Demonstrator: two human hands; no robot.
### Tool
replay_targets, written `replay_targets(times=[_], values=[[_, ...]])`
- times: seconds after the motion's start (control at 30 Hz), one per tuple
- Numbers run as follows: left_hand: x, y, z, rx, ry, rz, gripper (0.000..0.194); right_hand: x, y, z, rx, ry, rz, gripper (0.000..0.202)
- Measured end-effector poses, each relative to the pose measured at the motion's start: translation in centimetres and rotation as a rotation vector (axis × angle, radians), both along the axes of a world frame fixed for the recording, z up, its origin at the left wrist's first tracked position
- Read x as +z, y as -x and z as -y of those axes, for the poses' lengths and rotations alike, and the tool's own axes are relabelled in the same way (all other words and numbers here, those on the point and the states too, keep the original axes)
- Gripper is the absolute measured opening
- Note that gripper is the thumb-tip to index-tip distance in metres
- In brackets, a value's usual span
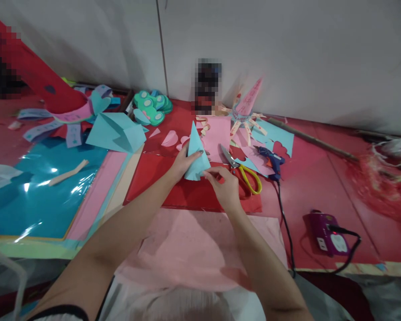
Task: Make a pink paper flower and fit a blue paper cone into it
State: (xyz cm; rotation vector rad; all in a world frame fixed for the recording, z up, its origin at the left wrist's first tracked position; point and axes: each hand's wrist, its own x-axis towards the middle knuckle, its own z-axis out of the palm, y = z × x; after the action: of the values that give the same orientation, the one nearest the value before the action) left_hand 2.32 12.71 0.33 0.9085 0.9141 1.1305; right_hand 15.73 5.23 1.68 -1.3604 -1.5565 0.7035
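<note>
A light blue paper cone (pixel 195 154) stands point up in front of me, above a red sheet (pixel 153 183). My left hand (pixel 182 162) is wrapped round its left side, the thumb across its front. At its lower right edge, my right hand (pixel 225 185) pinches the paper rim between thumb and finger. Scissors with yellow handles (pixel 250 178) lie just right of the cone, partly behind my right hand. Pink paper (pixel 218 133) and a pink paper heart (pixel 169 138) lie behind the cone.
A blue glue gun (pixel 272 161) lies at right, its cord running to a purple power box (pixel 327 234). Behind stands a pink cone (pixel 250 98) with paper strips. Folded blue paper (pixel 116 131) and a glossy blue sheet (pixel 47 191) lie left. A stick (pixel 314 139) lies back right.
</note>
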Motion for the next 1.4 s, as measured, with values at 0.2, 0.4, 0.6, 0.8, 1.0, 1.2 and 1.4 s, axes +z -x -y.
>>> replay_targets(times=[0.2,0.4,0.6,0.8,1.0,1.2,1.4], values=[[0.0,-0.1,0.2,-0.056,-0.019,0.052,0.055,0.1,0.3,0.5,-0.019,0.198,-0.177,0.016],[0.4,-0.3,0.3,-0.021,-0.030,0.090,0.055,-0.2,0.6,0.7,-0.001,0.296,-0.344,0.020],[0.8,-0.4,0.4,0.007,-0.021,0.104,0.054,-0.3,1.3,0.8,-0.048,0.317,-0.457,0.019],[0.2,0.1,-0.5,0.245,0.016,0.200,0.052,0.5,1.9,1.2,-0.146,0.324,-0.536,0.028],[0.2,0.1,-0.8,0.238,0.069,0.234,0.056,-0.3,1.7,0.5,-0.079,0.360,-0.580,0.026],[0.6,-1.0,0.9,0.129,-0.024,0.211,0.053,-1.7,1.6,-0.7,0.025,0.399,-0.716,0.022],[0.7,-1.0,1.2,0.142,-0.075,0.146,0.061,-2.4,1.9,-1.1,0.035,0.418,-0.734,0.026]])
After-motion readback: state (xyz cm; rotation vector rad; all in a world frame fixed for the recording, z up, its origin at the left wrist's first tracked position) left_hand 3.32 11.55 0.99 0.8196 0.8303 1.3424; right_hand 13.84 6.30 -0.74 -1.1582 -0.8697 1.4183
